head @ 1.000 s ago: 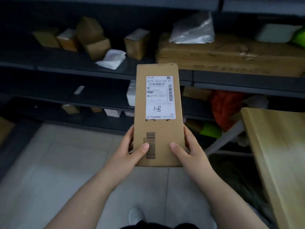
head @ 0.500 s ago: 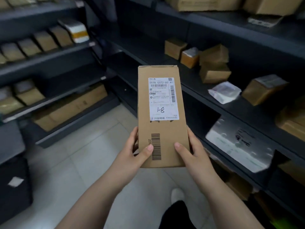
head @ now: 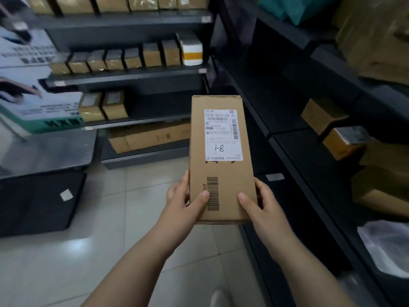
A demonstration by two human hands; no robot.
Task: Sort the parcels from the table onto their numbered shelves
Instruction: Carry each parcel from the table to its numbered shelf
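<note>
1. Dark metal shelving unit (head: 285, 132), 3 o'clock: brown cartons on its tiers.
2. Dark metal rack (head: 128, 75), 11 o'clock: rows of small brown boxes.
3. Long brown cardboard parcel (head: 221, 171), centre: held in the air over the tiled floor.
4. Left hand (head: 183, 204) and right hand (head: 263, 204): each grips the parcel's lower end, at 7 and 5 o'clock, thumbs on its face.
5. White shipping label (head: 222, 135), 12 o'clock on the parcel: handwritten "1-8".

Two hands (head: 181, 207), one labelled parcel (head: 221, 173), one white foam box (head: 191, 49), two small boxes (head: 115, 105) side by side

Parcel (head: 221, 160), brown carton, label marked 1-8. I grip its near end with my left hand (head: 184, 203) and right hand (head: 261, 206). Dark shelves (head: 132, 74) beyond, cartons along front edges.
</note>
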